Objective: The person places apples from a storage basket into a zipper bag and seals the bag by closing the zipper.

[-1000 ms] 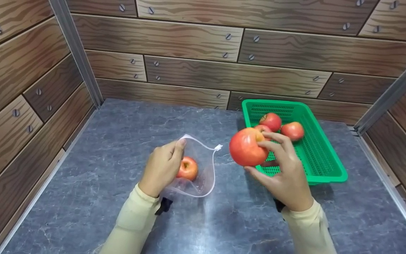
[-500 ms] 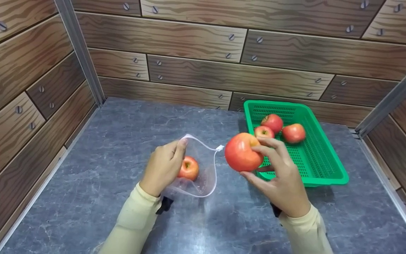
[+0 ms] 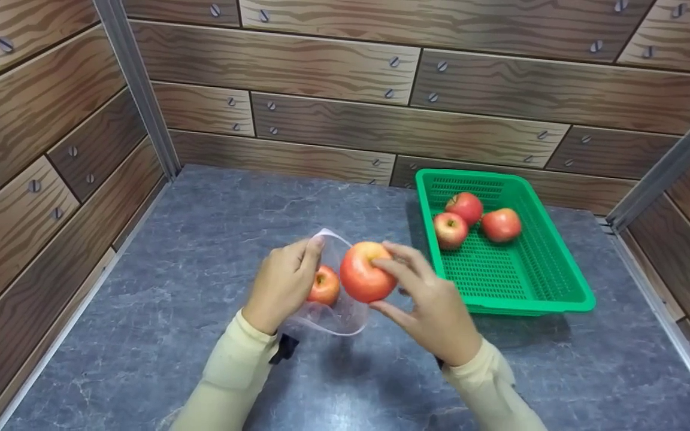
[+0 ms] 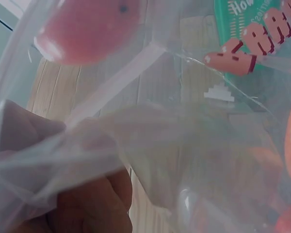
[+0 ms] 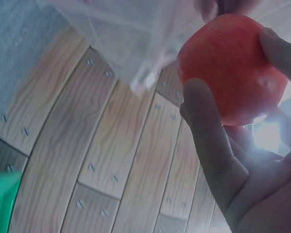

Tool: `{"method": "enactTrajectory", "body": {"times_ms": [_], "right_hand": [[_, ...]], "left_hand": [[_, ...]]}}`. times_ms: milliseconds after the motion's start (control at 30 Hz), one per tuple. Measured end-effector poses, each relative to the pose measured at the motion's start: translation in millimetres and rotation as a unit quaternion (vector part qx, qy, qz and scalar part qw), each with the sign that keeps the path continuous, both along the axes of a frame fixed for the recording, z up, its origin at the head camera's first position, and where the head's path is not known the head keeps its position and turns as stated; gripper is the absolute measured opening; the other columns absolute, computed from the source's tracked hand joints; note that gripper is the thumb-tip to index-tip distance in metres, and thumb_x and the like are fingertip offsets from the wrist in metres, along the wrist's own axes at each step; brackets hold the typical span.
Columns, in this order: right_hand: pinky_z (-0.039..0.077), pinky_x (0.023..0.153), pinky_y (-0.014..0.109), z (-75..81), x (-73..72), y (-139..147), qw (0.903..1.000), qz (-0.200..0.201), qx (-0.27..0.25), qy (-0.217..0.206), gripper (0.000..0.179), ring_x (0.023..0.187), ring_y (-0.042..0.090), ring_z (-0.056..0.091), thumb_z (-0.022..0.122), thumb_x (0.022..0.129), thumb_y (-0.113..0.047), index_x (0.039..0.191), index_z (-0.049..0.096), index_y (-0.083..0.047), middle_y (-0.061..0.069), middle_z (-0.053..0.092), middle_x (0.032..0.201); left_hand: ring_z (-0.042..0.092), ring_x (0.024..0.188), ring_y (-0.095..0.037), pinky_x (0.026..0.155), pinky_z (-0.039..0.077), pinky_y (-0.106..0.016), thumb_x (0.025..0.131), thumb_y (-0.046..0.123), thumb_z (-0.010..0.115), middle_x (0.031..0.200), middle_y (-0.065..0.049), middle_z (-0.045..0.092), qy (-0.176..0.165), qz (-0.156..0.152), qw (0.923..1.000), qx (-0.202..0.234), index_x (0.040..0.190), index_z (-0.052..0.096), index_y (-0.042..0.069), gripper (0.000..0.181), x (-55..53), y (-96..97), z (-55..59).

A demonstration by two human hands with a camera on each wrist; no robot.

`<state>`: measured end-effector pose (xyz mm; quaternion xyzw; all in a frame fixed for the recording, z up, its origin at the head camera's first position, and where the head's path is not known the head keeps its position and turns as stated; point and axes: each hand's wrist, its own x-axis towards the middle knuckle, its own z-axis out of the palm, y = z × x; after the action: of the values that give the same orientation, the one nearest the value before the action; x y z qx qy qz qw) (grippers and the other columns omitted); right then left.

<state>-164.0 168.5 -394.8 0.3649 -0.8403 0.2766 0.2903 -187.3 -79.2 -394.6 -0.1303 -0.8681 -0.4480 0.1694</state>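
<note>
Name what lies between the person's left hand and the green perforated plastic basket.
In the head view: the clear plastic bag with one round red apple in it, then another red apple held by the right hand.

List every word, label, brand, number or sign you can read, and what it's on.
"How": white letters, on the clear bag or behind it; I cannot tell which.
Second white word beside it: too blurred to read.
Red letters: cut off, no readable word.
Nothing else readable.
</note>
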Motion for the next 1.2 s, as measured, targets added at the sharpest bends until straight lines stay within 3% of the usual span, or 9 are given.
{"method": "enactTrajectory", "body": {"times_ms": [100,233,367,467,633,733,867,1033,1200], "right_hand": [[0.058,0.091,0.041,-5.5,-2.2,-14,0.9985,-0.007,0.049,0.021,0.063,0.113,0.026,0.069,0.093,0.077,-0.029,0.133,0.066,-0.015,0.011,0.061,0.14],[0.044,0.11,0.056,-8.9,-5.7,-30,0.9914,-0.009,0.125,0.039,0.064,0.126,0.028,0.062,0.093,0.076,-0.027,0.133,0.066,-0.016,0.012,0.063,0.139],[0.028,0.119,0.064,-11.2,-12.6,-43,0.9826,0.01,0.182,0.033,0.062,0.126,0.026,0.063,0.091,0.077,-0.022,0.133,0.066,-0.017,0.008,0.063,0.139],[0.022,0.121,0.065,-13.9,-21.6,-51,0.977,0.041,0.199,0.064,0.053,0.129,0.025,0.061,0.084,0.083,-0.014,0.133,0.067,-0.017,0.004,0.063,0.141],[0.023,0.122,0.061,-11.1,-36.1,-45,0.9792,0.127,0.067,0.143,0.034,0.127,0.028,0.063,0.067,0.092,-0.001,0.124,0.072,-0.01,0.009,0.067,0.136],[0.027,0.122,0.058,-4.5,-38.1,-21,0.9754,0.149,-0.022,0.161,0.025,0.117,0.034,0.067,0.059,0.095,0.0,0.115,0.074,-0.006,0.014,0.071,0.124],[0.031,0.12,0.055,1.1,-30.2,18,0.9829,0.111,-0.047,0.139,0.025,0.113,0.036,0.067,0.059,0.093,0.0,0.113,0.075,-0.003,0.015,0.072,0.119],[0.036,0.119,0.037,2.0,-17.0,51,0.9951,0.044,-0.015,0.087,0.036,0.116,0.033,0.064,0.069,0.086,0.0,0.122,0.071,-0.003,0.015,0.068,0.125],[0.051,0.097,0.033,6.3,-6.6,60,0.9987,-0.025,0.005,0.045,0.05,0.117,0.028,0.064,0.076,0.084,-0.005,0.132,0.066,-0.008,0.011,0.065,0.132]], "left_hand": [[0.041,0.055,-0.01,0.055,0.037,-0.031,0.111,0.041,0.045,0.06,0.009,0.041,0.003,-0.001,1.0,-0.005,0.068,0.049,0.018,0.049,0.8,0.6,1.2],[0.038,0.055,-0.011,0.055,0.035,-0.03,0.111,0.04,0.046,0.06,0.009,0.037,0.004,0.001,1.0,-0.002,0.068,0.047,0.018,0.048,0.5,1.8,2.0],[0.038,0.055,-0.01,0.054,0.036,-0.03,0.111,0.042,0.045,0.06,0.009,0.038,-0.007,-0.021,0.9997,0.012,0.069,0.047,0.019,0.049,-0.9,1.7,1.5],[0.045,0.057,-0.009,0.057,0.041,-0.03,0.111,0.042,0.045,0.062,0.009,0.045,-0.015,-0.043,0.9979,0.046,0.071,0.053,0.016,0.048,-2.6,0.4,1.4],[0.046,0.059,-0.012,0.058,0.041,-0.029,0.111,0.03,0.049,0.064,0.005,0.048,0.0,-0.022,0.9921,0.124,0.075,0.06,0.011,0.042,-5.7,-6.8,3.5],[0.045,0.058,-0.013,0.058,0.039,-0.028,0.111,0.027,0.051,0.062,0.005,0.047,0.005,-0.001,0.991,0.134,0.072,0.056,0.011,0.043,-6.4,-10.3,5.5],[0.044,0.059,-0.012,0.059,0.038,-0.028,0.111,0.031,0.051,0.063,0.006,0.046,-0.002,-0.003,0.9923,0.123,0.069,0.051,0.013,0.045,-5.2,-10.9,7.4],[0.041,0.058,-0.011,0.058,0.036,-0.028,0.11,0.035,0.051,0.062,0.005,0.043,-0.011,-0.01,0.9933,0.114,0.069,0.047,0.014,0.047,-3.7,-11.3,7.3],[0.04,0.058,-0.01,0.058,0.035,-0.028,0.11,0.038,0.051,0.062,0.006,0.041,-0.016,-0.005,0.9944,0.104,0.068,0.046,0.015,0.048,-2.1,-12.2,6.0]]}}
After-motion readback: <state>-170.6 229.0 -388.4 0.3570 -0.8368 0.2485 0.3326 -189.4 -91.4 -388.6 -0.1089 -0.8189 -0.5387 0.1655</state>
